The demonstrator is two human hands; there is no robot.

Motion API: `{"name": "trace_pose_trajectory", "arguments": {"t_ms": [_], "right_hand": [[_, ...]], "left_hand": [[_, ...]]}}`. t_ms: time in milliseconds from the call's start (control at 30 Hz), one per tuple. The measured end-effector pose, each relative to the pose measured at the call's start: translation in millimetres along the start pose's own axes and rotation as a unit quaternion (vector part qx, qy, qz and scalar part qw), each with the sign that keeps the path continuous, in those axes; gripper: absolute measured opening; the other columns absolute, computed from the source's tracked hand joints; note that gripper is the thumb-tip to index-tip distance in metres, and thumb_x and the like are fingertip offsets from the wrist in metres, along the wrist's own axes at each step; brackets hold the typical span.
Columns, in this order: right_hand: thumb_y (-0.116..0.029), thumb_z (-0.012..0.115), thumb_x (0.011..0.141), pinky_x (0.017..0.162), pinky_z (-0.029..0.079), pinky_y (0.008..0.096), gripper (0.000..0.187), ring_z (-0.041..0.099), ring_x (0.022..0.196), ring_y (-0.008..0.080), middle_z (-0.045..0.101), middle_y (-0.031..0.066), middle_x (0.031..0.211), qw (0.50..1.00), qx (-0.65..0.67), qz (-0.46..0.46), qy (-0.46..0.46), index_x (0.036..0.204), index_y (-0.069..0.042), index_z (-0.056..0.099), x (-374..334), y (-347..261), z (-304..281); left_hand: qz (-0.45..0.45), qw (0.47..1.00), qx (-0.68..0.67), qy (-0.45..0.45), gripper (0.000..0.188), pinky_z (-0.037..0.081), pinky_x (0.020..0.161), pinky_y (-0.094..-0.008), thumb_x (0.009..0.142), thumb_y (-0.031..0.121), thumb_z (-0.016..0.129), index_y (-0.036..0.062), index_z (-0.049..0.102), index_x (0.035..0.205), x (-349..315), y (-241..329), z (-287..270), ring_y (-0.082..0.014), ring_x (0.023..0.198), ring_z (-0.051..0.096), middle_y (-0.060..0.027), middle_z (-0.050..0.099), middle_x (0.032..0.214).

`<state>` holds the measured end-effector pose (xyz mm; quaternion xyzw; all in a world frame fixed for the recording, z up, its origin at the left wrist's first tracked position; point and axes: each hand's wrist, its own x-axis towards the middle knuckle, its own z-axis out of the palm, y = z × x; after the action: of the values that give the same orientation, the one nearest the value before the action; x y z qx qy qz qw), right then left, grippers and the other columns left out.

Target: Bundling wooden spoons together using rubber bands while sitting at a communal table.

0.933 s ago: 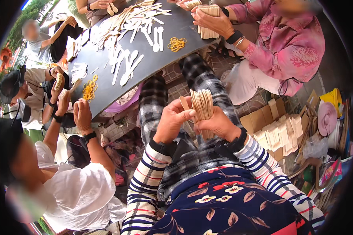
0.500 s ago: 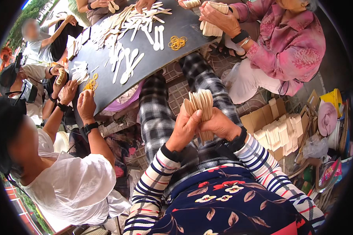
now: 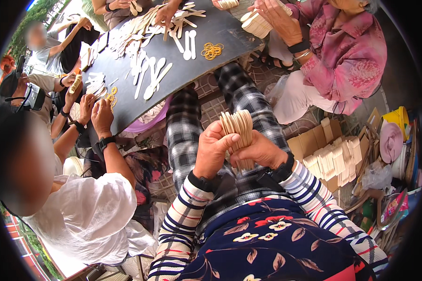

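Above my lap I hold a thick stack of flat wooden spoons (image 3: 237, 127), standing roughly upright. My left hand (image 3: 213, 149) is closed on its left side, with the thumb across the front. Around the lower part of the stack wraps my right hand (image 3: 262, 151), its thumb pointing toward the left one. Palms and fingers partly hide the stack's lower end. Beyond my knees is a dark table (image 3: 192, 75) bearing a large heap of loose wooden spoons (image 3: 140, 33) and a small pile of yellow rubber bands (image 3: 212, 51).
At right, a cardboard box (image 3: 316, 140) holds bundled wooden spoons (image 3: 340, 159), near a yellow bucket (image 3: 397, 121). A co-worker in pink (image 3: 342, 61) holds spoons; another in white (image 3: 86, 215) reaches to the table's left edge. A purple basin (image 3: 147, 122) sits under the table.
My left hand has shifted slightly up and left along the stack, its fingers now higher. The pink-clad co-worker's hands and spoons moved right; a hand over the heap moved down toward the spoons.
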<state>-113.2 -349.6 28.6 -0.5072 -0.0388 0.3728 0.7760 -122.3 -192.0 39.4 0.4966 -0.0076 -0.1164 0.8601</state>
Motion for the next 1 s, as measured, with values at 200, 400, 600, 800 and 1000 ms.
{"name": "trace_pose_trajectory", "arguments": {"t_ms": [200,400,600,800,1000], "right_hand": [[-0.002,0.064,0.071,0.058,0.052,0.0311,0.020,0.064,0.063,0.0188,0.064,0.0100,0.071,1.000,0.011,0.018,-0.006,0.090,0.003,0.060,-5.2,-1.4,2.4],[-0.003,0.063,0.070,0.054,0.052,0.0328,0.021,0.063,0.059,0.0220,0.063,0.0131,0.069,0.997,0.036,0.056,-0.035,0.090,0.003,0.059,-7.4,-0.9,3.4],[-0.002,0.062,0.071,0.056,0.054,0.0358,0.018,0.063,0.060,0.0246,0.061,0.0143,0.071,0.989,0.119,0.081,-0.035,0.089,0.002,0.058,-2.1,15.0,-1.6],[0.000,0.062,0.071,0.057,0.054,0.0360,0.018,0.063,0.061,0.0238,0.060,0.0121,0.072,0.985,0.098,0.138,-0.031,0.088,0.001,0.057,-11.8,24.0,5.2],[0.001,0.065,0.070,0.060,0.055,0.0353,0.020,0.065,0.064,0.0241,0.063,0.0135,0.074,0.975,0.077,0.190,-0.086,0.088,0.001,0.057,-10.8,29.8,5.8]], "left_hand": [[0.037,0.997,-0.066,0.001,0.052,0.046,0.090,-0.0267,0.076,0.007,0.074,-0.0003,0.052,0.123,-0.8,6.7,6.1,-0.0139,0.104,0.057,-0.0107,0.057,0.120],[0.086,0.968,0.215,-0.093,0.056,0.044,0.095,-0.0303,0.076,0.006,0.075,0.0002,0.050,0.126,16.1,23.6,-12.0,-0.0155,0.109,0.054,-0.0080,0.056,0.124],[0.006,0.983,0.175,-0.063,0.043,0.048,0.085,-0.0251,0.079,0.005,0.073,-0.0007,0.054,0.117,7.3,0.8,-18.9,-0.0112,0.095,0.059,-0.0049,0.063,0.105],[-0.040,0.997,0.071,-0.018,0.055,0.049,0.086,-0.0276,0.078,0.002,0.072,-0.0017,0.046,0.127,-23.8,-15.5,-24.8,-0.0148,0.098,0.061,-0.0098,0.063,0.108],[-0.079,0.990,0.116,-0.019,0.056,0.049,0.087,-0.0286,0.077,0.001,0.073,-0.0021,0.047,0.126,-42.6,-10.8,-30.5,-0.0152,0.096,0.062,-0.0097,0.064,0.107]]}}
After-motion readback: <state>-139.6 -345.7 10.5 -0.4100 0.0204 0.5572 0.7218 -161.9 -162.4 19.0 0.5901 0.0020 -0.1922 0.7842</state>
